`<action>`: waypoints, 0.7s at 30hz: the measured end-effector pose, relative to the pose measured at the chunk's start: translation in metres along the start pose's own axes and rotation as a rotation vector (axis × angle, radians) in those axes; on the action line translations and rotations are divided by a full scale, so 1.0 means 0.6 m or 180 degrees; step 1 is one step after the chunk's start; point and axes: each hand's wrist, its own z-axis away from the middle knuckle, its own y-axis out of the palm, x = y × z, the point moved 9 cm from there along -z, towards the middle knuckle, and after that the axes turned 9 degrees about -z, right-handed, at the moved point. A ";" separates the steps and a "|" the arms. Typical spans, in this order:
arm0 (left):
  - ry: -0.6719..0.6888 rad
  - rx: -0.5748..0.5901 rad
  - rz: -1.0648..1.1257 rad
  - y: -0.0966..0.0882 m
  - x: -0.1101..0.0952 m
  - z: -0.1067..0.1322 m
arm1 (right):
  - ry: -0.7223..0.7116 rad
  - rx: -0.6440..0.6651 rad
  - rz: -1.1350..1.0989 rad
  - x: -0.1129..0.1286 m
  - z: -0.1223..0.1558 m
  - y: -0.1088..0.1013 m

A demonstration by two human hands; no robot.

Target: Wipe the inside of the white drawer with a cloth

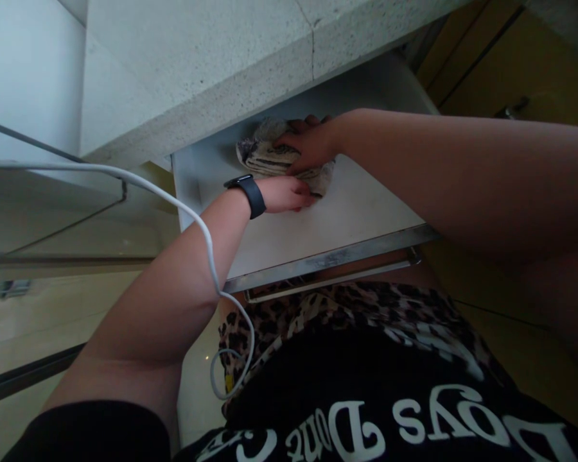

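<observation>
While cloth at upper centre was touched by the right hand, fingers spread, finger closure of the left hand could not be determined.

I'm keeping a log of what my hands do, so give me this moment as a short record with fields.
Container: white drawer, pulled out beneath a speckled countertop
Contents seen: folded patterned cloth
Left hand: at the cloth's near edge
Right hand: laid over the cloth, fingers spread
Grip: unclear for both hands
Worn: dark watch on the left wrist
Drawer front: metal bar handle
Nearby: white cable, crossing the left arm in view
</observation>
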 end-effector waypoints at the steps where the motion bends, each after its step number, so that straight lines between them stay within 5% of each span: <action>1: 0.0000 -0.0004 0.0017 0.000 0.001 -0.001 | 0.0008 0.0003 0.0000 0.000 0.000 0.000; 21: 0.0101 -0.0020 -0.0100 -0.005 -0.004 0.001 | -0.0013 0.0045 0.0015 0.000 -0.002 -0.001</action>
